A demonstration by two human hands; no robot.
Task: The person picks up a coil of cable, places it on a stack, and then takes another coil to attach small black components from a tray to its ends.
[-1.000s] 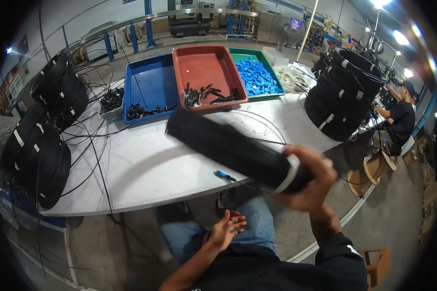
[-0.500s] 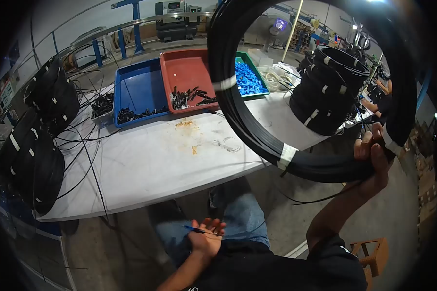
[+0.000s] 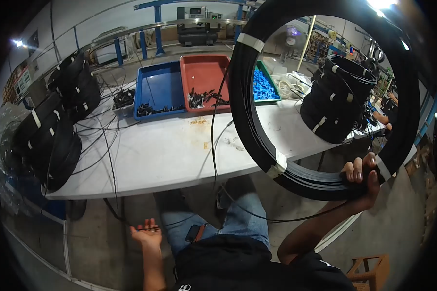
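The right hand grips a taped black cable coil, lifted upright above the table edge. The left hand hangs open by the knee, perhaps pinching a loose strand. Winding looks finished; stacking remains.

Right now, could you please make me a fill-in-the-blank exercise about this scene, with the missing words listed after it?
1. The right hand holds up a big coil of black cable bound with ____ tape.
2. The left hand is open, palm up, below the edge of the white ____.
3. Between the blue tray and the green tray stands a ____ tray.
4. The green tray holds small ____ parts.

Missing words: white; table; red; blue
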